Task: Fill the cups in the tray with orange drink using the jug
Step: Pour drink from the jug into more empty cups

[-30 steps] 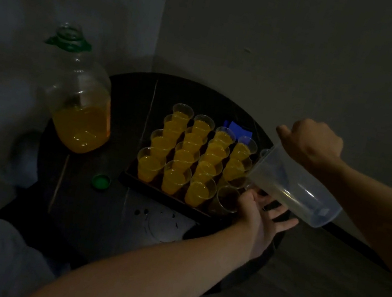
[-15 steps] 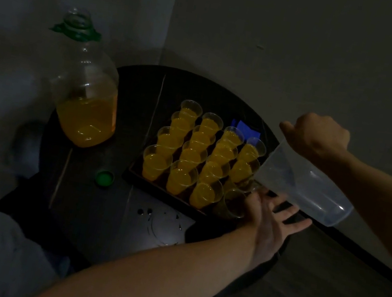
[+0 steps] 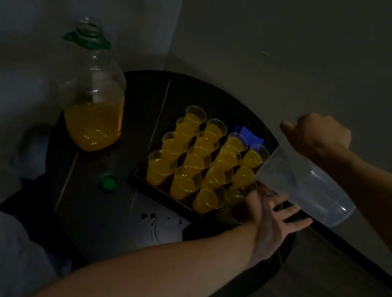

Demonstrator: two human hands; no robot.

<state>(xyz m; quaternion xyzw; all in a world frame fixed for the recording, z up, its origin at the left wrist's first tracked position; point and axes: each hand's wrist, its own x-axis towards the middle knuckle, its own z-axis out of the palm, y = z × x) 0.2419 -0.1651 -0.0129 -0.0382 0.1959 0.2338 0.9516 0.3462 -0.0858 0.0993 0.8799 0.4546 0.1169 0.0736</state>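
- Head view is showing the R hand (image 3: 319, 140) clenching round the top of the clear jug (image 3: 313, 192), holding it tipped above the right edge of the desk (image 3: 98, 222).
- Jug's long axis is running mouth-left, base-right. The mouth is facing the tray (image 3: 135, 181), w/ its lower lip hanging just over the rt-hand column of cups (image 3: 161, 169).
- Jug is looking near empty. No orange is showing inside & no stream is visible, though it's too dim to be sure.
- L hand (image 3: 270, 217) is hovering at the tray's near-right corner, fingers spread & straight, wrapping nothing I can see.
- Its thumb side is sitting against the corner cup (image 3: 230, 208). Thumb is hidden, so can't tell if it's pinching that cup.
- Other cups are standing packed in rows, filled w/ orange. The corner cup is looking darker, prob. the one not yet full.
- Key relation: that cup is lying just below-left of the jug lip, btwn both hands. L hand is nearer it; R hand is carrying the pour.
- Big bottle (image 3: 92, 114) w/ orange drink is standing at the desk's left, well apart from both hands. Its green cap (image 3: 109, 182) is lying near the tray.
- Judgement: task is nearing its end, & the jug is prob. needing a refill first.
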